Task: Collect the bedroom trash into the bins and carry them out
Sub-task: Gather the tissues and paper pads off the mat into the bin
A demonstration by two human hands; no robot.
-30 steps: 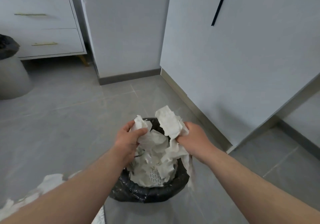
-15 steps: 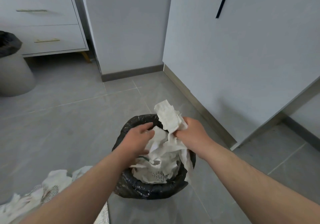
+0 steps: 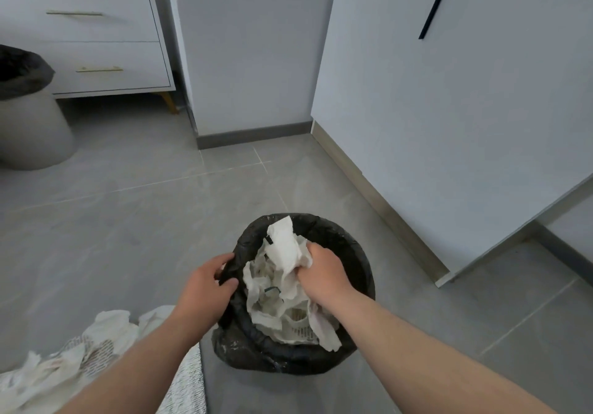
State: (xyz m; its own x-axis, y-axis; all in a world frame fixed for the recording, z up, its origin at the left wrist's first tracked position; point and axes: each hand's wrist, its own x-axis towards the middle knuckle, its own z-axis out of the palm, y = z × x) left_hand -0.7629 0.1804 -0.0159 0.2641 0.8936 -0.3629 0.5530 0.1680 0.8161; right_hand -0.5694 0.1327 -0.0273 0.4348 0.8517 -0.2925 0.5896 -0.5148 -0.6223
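Observation:
A small bin with a black liner [image 3: 349,247] stands on the grey tile floor in front of me, stuffed with crumpled white paper [image 3: 276,304]. My right hand [image 3: 324,272] is inside the bin mouth and grips a wad of that paper, with one piece sticking up past the fingers. My left hand [image 3: 208,288] grips the liner at the bin's left rim, thumb over the black plastic. More crumpled white paper [image 3: 64,362] lies at the lower left.
A second, larger bin with a black liner [image 3: 29,115] stands at the far left by a white drawer unit [image 3: 96,35]. White cabinet fronts [image 3: 449,109] and a wall corner [image 3: 250,60] close in the right and back. Grey floor [image 3: 128,221] stretches to the left.
My left hand has let go of the paper and moved left to grip the liner rim. My right hand has pushed its wad of paper lower into the bin.

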